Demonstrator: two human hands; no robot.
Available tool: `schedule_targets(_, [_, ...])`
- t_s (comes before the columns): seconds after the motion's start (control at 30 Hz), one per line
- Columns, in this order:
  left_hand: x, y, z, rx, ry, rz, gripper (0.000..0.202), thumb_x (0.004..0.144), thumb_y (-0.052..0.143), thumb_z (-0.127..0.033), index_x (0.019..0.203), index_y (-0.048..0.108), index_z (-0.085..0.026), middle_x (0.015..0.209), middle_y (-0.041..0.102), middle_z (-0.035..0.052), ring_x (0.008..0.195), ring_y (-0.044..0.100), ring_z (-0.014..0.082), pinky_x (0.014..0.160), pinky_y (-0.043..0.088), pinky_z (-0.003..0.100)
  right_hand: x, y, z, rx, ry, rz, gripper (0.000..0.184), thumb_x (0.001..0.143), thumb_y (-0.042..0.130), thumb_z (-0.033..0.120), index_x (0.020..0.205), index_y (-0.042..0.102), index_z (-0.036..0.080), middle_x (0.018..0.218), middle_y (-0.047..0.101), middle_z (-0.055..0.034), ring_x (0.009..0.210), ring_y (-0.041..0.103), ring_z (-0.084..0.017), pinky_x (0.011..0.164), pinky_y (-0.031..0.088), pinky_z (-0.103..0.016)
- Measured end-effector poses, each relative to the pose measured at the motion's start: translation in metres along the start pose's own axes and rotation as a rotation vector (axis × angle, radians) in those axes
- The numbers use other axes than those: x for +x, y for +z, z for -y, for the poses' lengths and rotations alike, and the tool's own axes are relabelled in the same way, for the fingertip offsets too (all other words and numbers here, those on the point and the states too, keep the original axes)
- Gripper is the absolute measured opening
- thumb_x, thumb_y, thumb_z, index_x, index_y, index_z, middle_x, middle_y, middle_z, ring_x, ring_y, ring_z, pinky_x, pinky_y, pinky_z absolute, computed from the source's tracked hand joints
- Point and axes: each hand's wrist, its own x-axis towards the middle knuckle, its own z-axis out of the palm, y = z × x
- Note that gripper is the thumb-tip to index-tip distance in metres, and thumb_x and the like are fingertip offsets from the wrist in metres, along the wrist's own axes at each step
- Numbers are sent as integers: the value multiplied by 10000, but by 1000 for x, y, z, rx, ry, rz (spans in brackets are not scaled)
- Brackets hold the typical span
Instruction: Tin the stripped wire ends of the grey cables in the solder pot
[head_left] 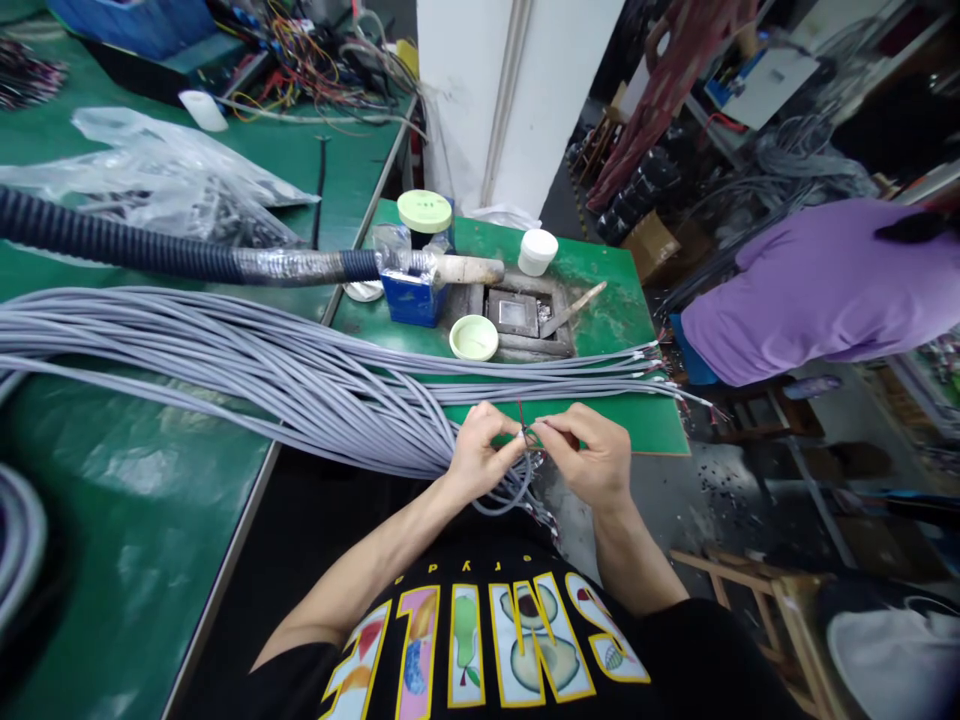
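Note:
Close to my body, over the front edge of the green table, my left hand (484,452) pinches the end of a grey cable, where thin red and dark wires (521,412) stick out. My right hand (589,455) faces it, thumb and forefinger pressed together on the same thin wires. The fingertips of both hands nearly meet. A large bundle of grey cables (300,370) runs in from the left, and part of it bends down below my left hand. Other grey cables (570,370) lie across the table behind my hands, their stripped ends pointing right.
Behind the cables stand a solder pot (516,313) with a scraper (574,308), a shallow pale dish (474,338), a white tub (538,252) and a blue box (411,300). A black corrugated hose (150,240) crosses from the left. A person in purple (817,285) is at right.

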Motion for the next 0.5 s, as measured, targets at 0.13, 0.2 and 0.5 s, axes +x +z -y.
schedule_targets(0.13, [1, -1, 0, -262, -290, -41, 222, 731, 716, -346, 651, 597, -176, 672, 606, -2, 662, 556, 123, 652, 442, 271, -2, -1, -2, 41, 16, -52, 69, 801, 645, 185, 759, 697, 202, 596, 584, 23, 534, 498, -98, 530, 400, -241])
schedule_targets(0.2, [1, -3, -1, -477, -469, -50, 230, 700, 740, -368, 697, 626, -169, 716, 657, 14, 680, 610, 137, 666, 476, 278, -2, -2, -3, 43, 4, -69, 69, 799, 645, 173, 779, 701, 209, 615, 598, 20, 546, 506, -102, 540, 411, -247])
schedule_targets(0.5, [8, -12, -9, -1094, -793, -99, 370, 547, 841, -424, 744, 707, -142, 644, 702, 30, 531, 593, 98, 560, 494, 218, 5, -8, -18, 96, -211, 13, 260, 790, 635, 96, 991, 688, 252, 803, 681, -15, 709, 599, -144, 641, 488, -288])
